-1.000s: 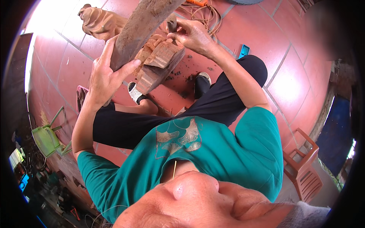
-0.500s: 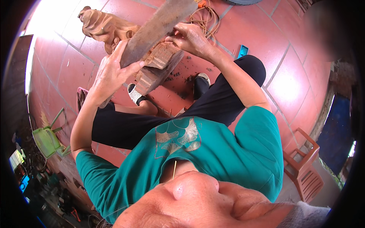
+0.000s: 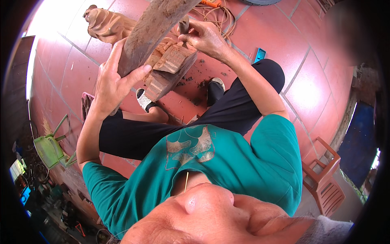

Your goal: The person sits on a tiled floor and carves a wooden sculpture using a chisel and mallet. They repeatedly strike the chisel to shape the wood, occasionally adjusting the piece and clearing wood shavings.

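My left hand [image 3: 109, 83] is closed round the near end of a long, flat brown piece of wood [image 3: 156, 30]. The piece slants up to the top edge, its rough, dirt-streaked face showing. Just right of it, my right hand [image 3: 207, 40] pinches a small dark flat piece [image 3: 184, 25] between thumb and fingers; its kind is unclear. Below both hands sits a stepped, rough-cut wooden block [image 3: 172, 61] with reddish crumbs on top. Behind the long wood lies a carved wooden figure [image 3: 107, 26] with draped folds, partly hidden.
A coiled cord with an orange end [image 3: 211, 4] lies on the red tiled floor beyond my right hand. Near my knee is a small blue object [image 3: 260, 55]. A green chair [image 3: 48, 150] stands left, a brown plastic chair [image 3: 325, 179] right. Dark crumbs litter the floor between my feet.
The long wood has tilted, turning its rough face up, and my left hand has shifted slightly left. My right hand has rolled a little, and the small dark piece in it now shows.
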The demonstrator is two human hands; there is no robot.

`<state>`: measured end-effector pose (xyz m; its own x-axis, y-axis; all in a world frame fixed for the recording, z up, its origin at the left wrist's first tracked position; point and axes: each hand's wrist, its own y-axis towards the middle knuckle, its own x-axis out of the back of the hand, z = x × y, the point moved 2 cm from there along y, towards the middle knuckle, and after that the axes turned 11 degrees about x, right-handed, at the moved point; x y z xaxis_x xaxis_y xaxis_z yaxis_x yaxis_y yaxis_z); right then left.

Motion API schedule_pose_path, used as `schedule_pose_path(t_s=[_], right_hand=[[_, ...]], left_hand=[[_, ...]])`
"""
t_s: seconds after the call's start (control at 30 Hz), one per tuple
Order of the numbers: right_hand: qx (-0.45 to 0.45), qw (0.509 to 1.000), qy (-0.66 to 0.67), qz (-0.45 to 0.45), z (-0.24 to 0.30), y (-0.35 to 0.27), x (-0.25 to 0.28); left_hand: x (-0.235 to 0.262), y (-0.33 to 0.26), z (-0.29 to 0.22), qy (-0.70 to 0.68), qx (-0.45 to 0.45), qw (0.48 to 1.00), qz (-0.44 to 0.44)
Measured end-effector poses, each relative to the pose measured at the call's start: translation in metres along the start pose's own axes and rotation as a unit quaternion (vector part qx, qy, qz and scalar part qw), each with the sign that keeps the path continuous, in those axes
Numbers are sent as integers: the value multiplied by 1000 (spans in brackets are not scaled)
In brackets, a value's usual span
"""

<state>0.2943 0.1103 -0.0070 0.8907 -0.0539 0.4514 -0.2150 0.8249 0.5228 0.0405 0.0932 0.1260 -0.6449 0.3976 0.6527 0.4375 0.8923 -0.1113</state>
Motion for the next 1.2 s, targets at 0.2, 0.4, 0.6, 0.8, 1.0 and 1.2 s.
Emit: schedule_pose_path(t_s=[0.2,0.4,0.6,0.8,1.0,1.2], right_hand=[[-32,999,5,17,1,0,1],[11,999,-36,11,7,0,0],[-5,999,-30,28,0,-5,-4],[-38,999,8,28,3,-2,-1],[-8,998,-55,7,-8,-4,-8],[-49,991,-115,-47,-11,-6,15]], left_hand=[[-1,0,-4,-24,-26,999,-24],[-10,5,3,43,31,998,26],[-14,13,12,63,43,995,63],[-7,4,0,12,-3,1000,-10],[-14,11,14,168,32,985,32],[3,12,15,27,111,993,27]])
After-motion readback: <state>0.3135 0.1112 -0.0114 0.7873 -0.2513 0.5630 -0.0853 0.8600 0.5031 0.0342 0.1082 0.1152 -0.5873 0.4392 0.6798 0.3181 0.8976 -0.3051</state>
